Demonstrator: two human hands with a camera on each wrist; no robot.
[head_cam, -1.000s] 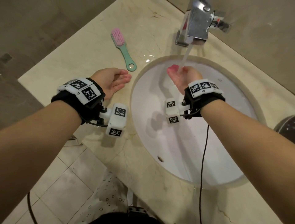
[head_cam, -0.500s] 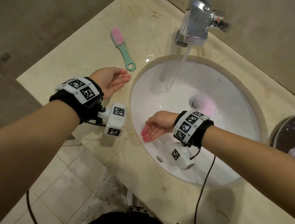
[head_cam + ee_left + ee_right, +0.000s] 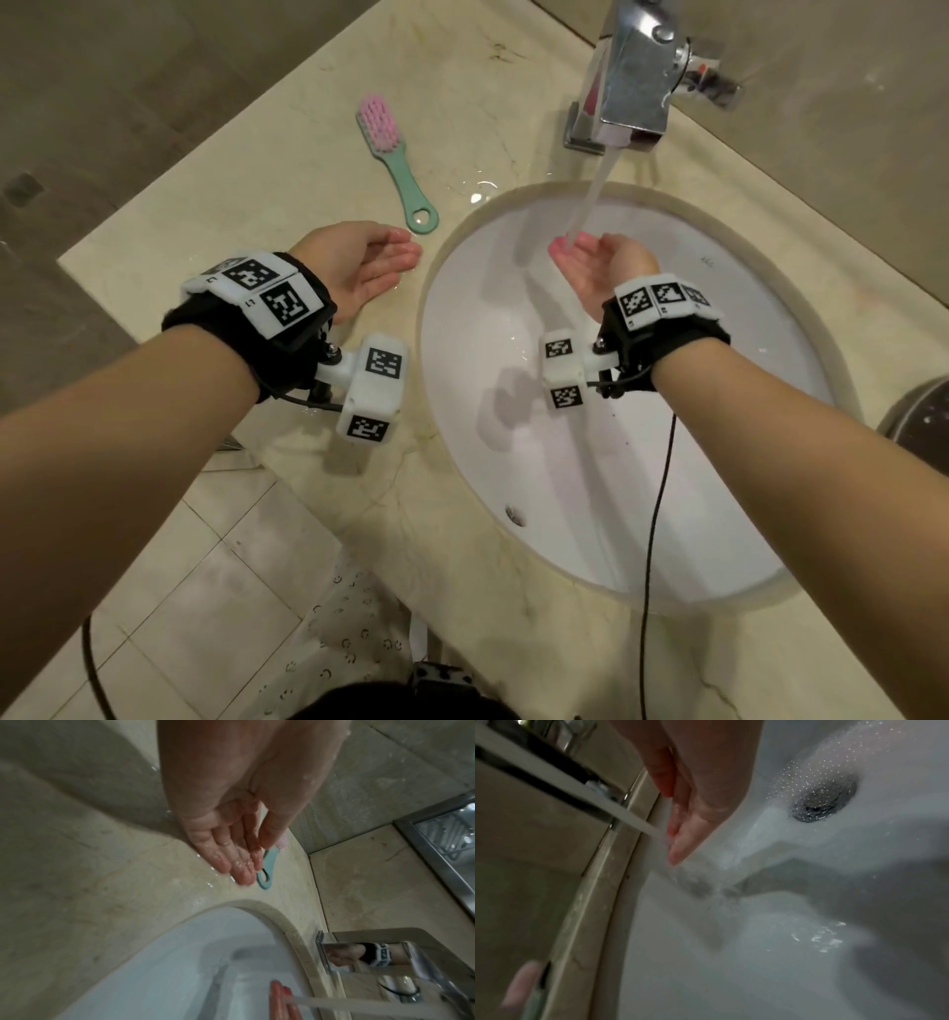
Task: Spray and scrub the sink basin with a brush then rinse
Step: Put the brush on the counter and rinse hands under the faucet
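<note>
The white oval sink basin [image 3: 539, 488] is set into a beige marble counter [image 3: 267, 169]. Water runs from the chrome tap [image 3: 634, 82] onto my right hand [image 3: 590, 262], which is cupped palm up under the stream [image 3: 677, 835] and holds nothing. My left hand [image 3: 369, 262] rests flat and wet on the counter left of the basin, fingers straight [image 3: 231, 860]. The brush [image 3: 393, 154], pink bristles on a green handle, lies on the counter just beyond the left fingertips; no hand touches it. The drain [image 3: 824, 801] shows in the right wrist view.
A dark round object [image 3: 919, 416] sits at the counter's right edge. A wall [image 3: 847, 154] rises behind the tap. Tiled floor [image 3: 215, 591] lies below the counter's near edge. A black cable [image 3: 655, 539] hangs from my right wrist over the basin.
My right hand swept from under the tap down to the basin's near-left wall and is now back under the stream. The left hand stayed on the counter.
</note>
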